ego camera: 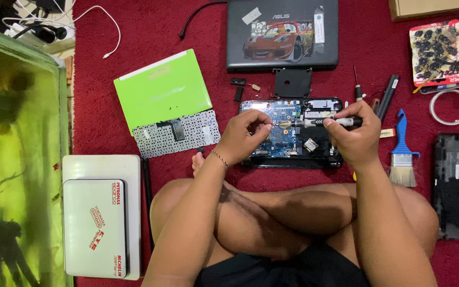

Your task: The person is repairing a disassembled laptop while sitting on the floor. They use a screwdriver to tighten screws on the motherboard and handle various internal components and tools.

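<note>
Right hand (353,139): gripping screwdriver (322,122) sideways over opened laptop (314,154).
Left hand (244,135): pinching screwdriver tip with narrowed fingers.
Blue brush (402,151): lying beside laptop.

Even, bright overhead light falls on the red carpet (134,32), casting only soft, short shadows beneath the forearms. Faint glare marks the dark laptop lid (282,34) and the green-tinted aquarium glass (17,159). Focus stays sharp throughout, with no visible motion blur.

A green laptop lid (161,87), loose keyboard (176,134), blue brush (402,154) and, seemingly, an aquarium (14,159) lie around.
</note>
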